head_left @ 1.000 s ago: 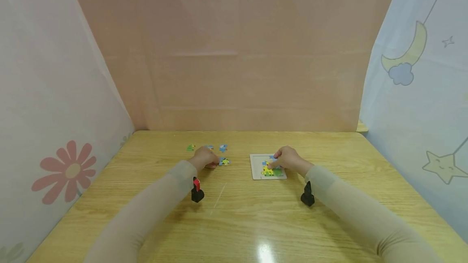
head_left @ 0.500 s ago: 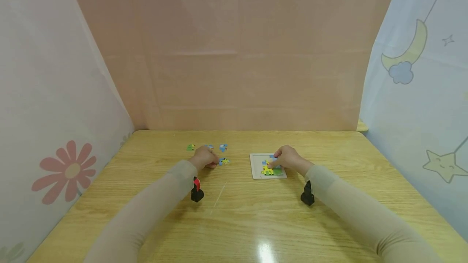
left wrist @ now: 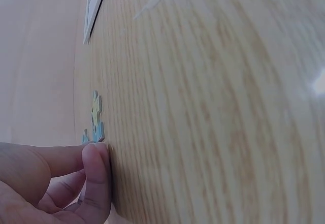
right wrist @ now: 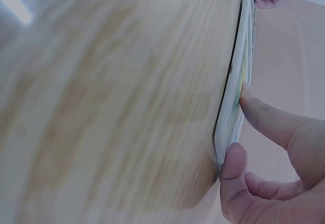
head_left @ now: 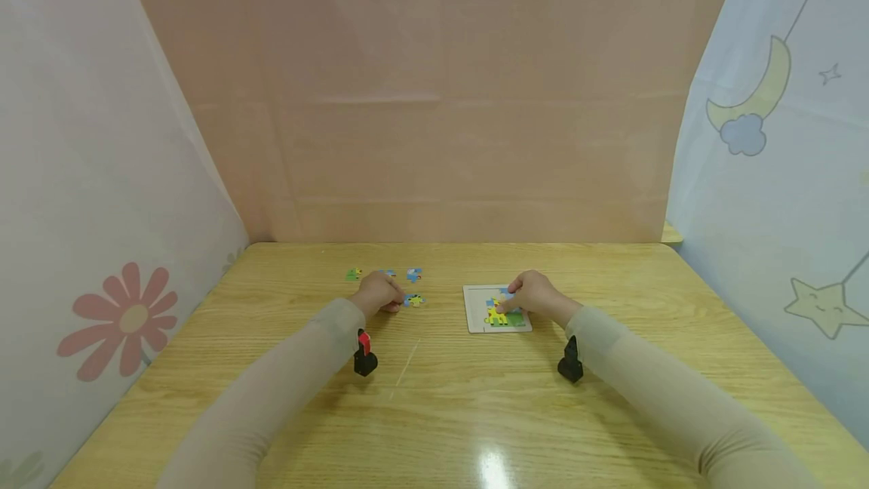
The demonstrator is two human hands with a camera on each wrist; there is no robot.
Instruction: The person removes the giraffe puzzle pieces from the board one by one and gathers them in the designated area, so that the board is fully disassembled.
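Note:
In the head view, my left hand [head_left: 379,292] pinches the blue edge of a yellow-and-blue jigsaw piece [head_left: 416,299] between thumb and fingertip. The piece [left wrist: 96,109] lies close to the tabletop in the left wrist view. My right hand [head_left: 536,296] grips the right side of a white square puzzle tray [head_left: 477,312]. One digit touches the printed surface, and a bent finger [right wrist: 233,160] is at the tray's edge. Inside the tray are joined pieces with a yellow giraffe [head_left: 498,315] on green and blue; my hand covers part of them.
Behind my left hand lie a green-and-yellow jigsaw piece [head_left: 354,274], a partly hidden blue piece [head_left: 387,272] and a blue-and-white piece [head_left: 414,275]. The wooden table [head_left: 441,413] ends at a pinkish-brown backdrop [head_left: 434,112]; printed cloths stand at both sides.
Both hands keep nearly the same place. The jigsaw piece at my left fingertips has shifted very slightly left. The tray stays still.

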